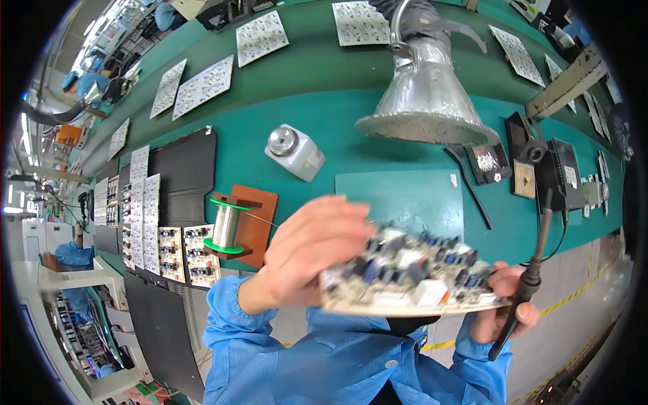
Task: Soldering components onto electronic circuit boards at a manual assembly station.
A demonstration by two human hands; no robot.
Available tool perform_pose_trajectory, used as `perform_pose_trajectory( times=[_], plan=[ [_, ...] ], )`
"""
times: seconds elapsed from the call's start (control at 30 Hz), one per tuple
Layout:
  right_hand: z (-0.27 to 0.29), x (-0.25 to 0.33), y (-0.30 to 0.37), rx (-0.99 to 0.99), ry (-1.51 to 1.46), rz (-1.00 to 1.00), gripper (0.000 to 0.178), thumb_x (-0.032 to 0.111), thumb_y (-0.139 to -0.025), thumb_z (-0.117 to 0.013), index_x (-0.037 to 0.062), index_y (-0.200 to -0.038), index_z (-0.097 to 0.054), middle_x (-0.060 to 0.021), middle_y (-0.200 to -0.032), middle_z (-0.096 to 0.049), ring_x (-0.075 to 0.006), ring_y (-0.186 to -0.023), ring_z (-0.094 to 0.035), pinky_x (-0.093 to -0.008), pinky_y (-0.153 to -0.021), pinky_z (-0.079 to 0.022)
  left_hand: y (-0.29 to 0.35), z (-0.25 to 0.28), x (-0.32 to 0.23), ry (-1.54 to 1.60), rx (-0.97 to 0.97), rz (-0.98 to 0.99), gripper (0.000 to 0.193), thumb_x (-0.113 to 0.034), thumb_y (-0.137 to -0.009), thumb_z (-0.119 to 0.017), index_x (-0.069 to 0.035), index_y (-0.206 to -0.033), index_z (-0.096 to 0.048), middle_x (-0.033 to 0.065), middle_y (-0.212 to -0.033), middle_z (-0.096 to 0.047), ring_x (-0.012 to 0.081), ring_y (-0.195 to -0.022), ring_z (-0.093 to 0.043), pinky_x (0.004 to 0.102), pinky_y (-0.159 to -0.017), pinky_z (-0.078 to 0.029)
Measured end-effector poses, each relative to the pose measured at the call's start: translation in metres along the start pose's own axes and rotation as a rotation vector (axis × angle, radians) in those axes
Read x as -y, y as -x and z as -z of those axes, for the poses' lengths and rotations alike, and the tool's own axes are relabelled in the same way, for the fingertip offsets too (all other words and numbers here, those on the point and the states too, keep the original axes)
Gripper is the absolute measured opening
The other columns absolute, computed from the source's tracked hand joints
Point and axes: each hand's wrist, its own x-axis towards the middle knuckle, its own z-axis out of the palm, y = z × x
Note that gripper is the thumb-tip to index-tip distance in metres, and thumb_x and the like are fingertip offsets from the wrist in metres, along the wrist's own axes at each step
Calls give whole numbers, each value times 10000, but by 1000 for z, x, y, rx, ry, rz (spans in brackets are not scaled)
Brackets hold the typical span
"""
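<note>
A circuit board [412, 283] crowded with upright components is held tilted in front of my chest, its pale edge toward me. My right hand [503, 304] grips the board's right end. The same hand also has a soldering iron [530, 280] between its fingers, tip pointing up and away. At the board's left end, my left hand [314, 250] has its fingers stretched out over the far left corner. Those fingers are smeared by motion, and the thumb is hidden. Left of that hand, a solder wire spool [226, 226] with green rims sits on a brown stand [260, 233].
A metal fume hood [432, 94] hangs over the green bench [351, 148]. Behind the spool stands a white bottle [297, 154]. Several boards [172, 253] lie at left beside a black tray [192, 175]. Further boards [263, 37] rest on the far belt. A soldering station [563, 175] is at right.
</note>
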Motion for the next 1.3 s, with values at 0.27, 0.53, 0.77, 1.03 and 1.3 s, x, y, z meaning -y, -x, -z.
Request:
perform_pose_trajectory(
  times=[0.27,0.53,0.77,1.03,1.3],
  plan=[
    [-6,-24,-32,359,558,674,720,106,-821,-717,255,-1429,-362,-169,-1315,-574,-340,-1134,-569,-591,-1014,-413,22,88,-7,-554,-723,195,169,-150,-988,-575,8,-930,-557,88,-763,-574,191,-731,-613,324,-613,-526],
    [42,-75,-30,262,655,517,569,-1,-844,-649,82,-1360,-424,-271,-1248,-580,-295,-1006,-578,-451,-889,-474,-40,205,190,5,-729,876,367,-203,-945,-685,120,-1111,-634,137,-1073,-692,154,-921,-638,287,-813,-509],
    [46,-88,-24,242,825,553,602,-63,-844,-608,113,-1385,-410,-251,-1290,-567,-300,-985,-577,-452,-890,-467,-68,154,313,-469,-107,1151,683,-471,-896,-668,132,-1207,-592,245,-1216,-638,349,-1121,-620,453,-982,-479],
    [41,-84,-18,264,968,537,631,-69,-876,-542,139,-1435,-333,-261,-1347,-504,-328,-1039,-552,-491,-929,-440,-4,248,337,-1363,181,1025,565,-399,-867,-592,-10,-1276,-612,283,-1295,-576,417,-1258,-509,487,-1065,-406],
    [48,-92,-16,165,1093,539,582,15,-927,-554,102,-1455,-325,-323,-1376,-472,-361,-1066,-513,-527,-955,-391,67,337,364,-1301,-14,1297,549,-258,-802,-547,-9,-1288,-596,246,-1333,-574,417,-1238,-542,460,-1074,-417]
  ],
)
